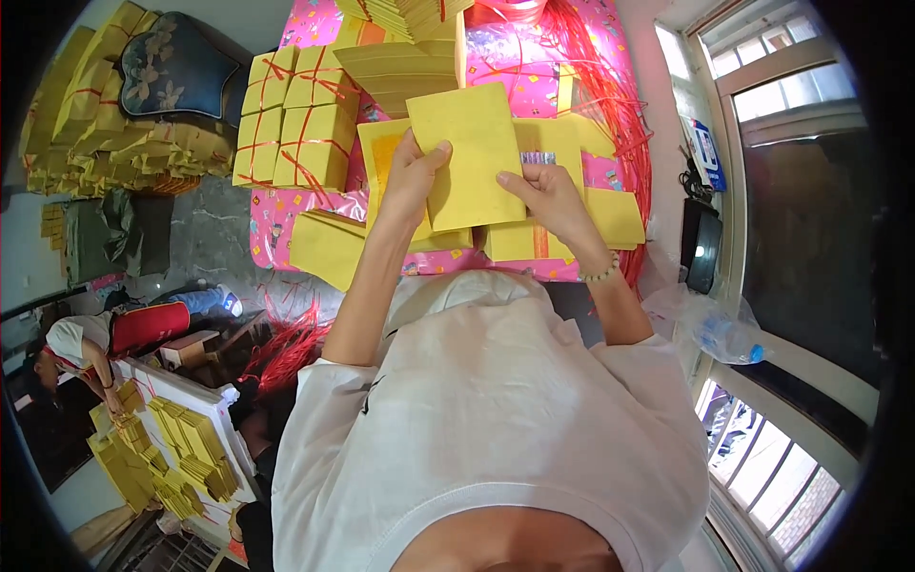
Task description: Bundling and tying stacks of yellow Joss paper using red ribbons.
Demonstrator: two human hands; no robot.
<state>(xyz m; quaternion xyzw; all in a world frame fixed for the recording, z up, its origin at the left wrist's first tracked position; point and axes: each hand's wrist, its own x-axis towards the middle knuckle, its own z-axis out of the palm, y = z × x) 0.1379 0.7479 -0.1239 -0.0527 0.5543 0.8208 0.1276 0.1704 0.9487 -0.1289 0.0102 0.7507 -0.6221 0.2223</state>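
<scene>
My left hand (413, 178) grips the left edge of a flat yellow paper packet (469, 143), its thumb lying on the front. At the lower right edge, my right hand (553, 202) pinches the same packet between thumb and fingers. The packet is held up over the pink patterned table cover (272, 234); its thickness does not show. Beneath it lie more yellow papers (329, 250), some bearing orange patches. A small purple-printed strip (538, 157) shows just behind my right hand. A bead bracelet (600, 269) circles my right wrist.
Bundles of yellow paper tied with red string (310, 119) stand at the table's left. Loose red strings (610, 95) hang along its right side. At lower left, another person (91, 338) reaches over a white table with yellow papers. A plastic bottle (729, 338) lies by the window.
</scene>
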